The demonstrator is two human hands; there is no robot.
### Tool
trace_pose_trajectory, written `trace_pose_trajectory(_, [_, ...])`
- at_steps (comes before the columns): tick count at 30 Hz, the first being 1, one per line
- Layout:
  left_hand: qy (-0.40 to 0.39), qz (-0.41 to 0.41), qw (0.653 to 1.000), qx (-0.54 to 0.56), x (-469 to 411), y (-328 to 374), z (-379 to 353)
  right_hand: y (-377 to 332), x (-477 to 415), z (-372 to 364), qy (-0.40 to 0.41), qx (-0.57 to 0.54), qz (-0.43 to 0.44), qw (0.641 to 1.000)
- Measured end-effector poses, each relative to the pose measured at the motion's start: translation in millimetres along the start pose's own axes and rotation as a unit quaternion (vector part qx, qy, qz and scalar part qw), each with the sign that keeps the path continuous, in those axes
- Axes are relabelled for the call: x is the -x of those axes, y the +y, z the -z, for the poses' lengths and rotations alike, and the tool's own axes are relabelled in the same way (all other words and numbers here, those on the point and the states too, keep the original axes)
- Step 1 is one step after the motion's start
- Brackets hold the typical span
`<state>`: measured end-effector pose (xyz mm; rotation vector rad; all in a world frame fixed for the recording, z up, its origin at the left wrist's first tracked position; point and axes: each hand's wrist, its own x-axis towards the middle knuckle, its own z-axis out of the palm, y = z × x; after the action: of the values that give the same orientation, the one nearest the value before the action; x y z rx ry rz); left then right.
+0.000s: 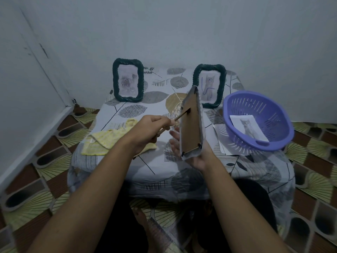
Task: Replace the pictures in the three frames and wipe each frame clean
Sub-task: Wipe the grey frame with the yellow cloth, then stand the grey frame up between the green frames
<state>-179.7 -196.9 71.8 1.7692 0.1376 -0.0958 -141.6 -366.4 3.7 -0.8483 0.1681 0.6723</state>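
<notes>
Head view: the right hand [193, 156] grips the lower end of a gray frame [191, 128], held tilted above the table [155, 168] with its brown backing toward the camera. The left hand [151, 130] pinches a thin wooden stick [182, 115] whose tip meets that backing. 2 other frames stand behind: the flower frame [128, 80] and the cat frame [209, 85]. A yellow cloth [109, 141] lies left, and a purple basket [273, 110] holding a cat picture [249, 127] sits right.
</notes>
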Motion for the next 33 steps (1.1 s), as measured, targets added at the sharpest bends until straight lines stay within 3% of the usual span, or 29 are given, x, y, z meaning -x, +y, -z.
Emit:
trace_pose_trajectory(6, [0.051,-0.021,0.998,0.043,-6.7,-22.1,17.0,-13.2,0.8,1.8,-0.005,-0.007,0.035,0.999])
trace_pose_trajectory(10, [0.150,-0.062,0.986,-0.042,-14.7,-40.6,23.6,-19.3,-2.3,2.8,0.023,0.075,0.099,0.992])
trace_pose_trajectory(13, [0.176,-0.064,0.980,-0.072,-20.2,-48.1,17.6,-19.2,-5.9,1.1,0.040,0.123,0.143,0.981])
trace_pose_trajectory(15, [0.176,-0.044,0.981,-0.064,-25.0,-54.3,14.6,-17.5,-10.2,0.7,0.054,0.154,0.173,0.971])
trace_pose_trajectory(21, [0.155,0.033,0.983,0.095,-42.9,-53.9,8.3,-12.8,-19.1,-3.8,0.092,0.237,0.264,0.930])
trace_pose_trajectory(25, [0.045,0.101,0.964,0.240,-66.7,-52.8,21.2,-8.1,-30.8,-3.7,0.093,0.298,0.322,0.894])
trace_pose_trajectory(30, [0.077,0.087,0.953,0.279,-102.0,-45.0,24.2,-13.5,-61.4,-6.9,0.092,0.316,0.358,0.874])
trace_pose_trajectory(33, [0.107,0.071,0.964,0.234,-131.5,-32.4,26.2,-21.5,-86.8,-12.0,0.117,0.312,0.355,0.873])
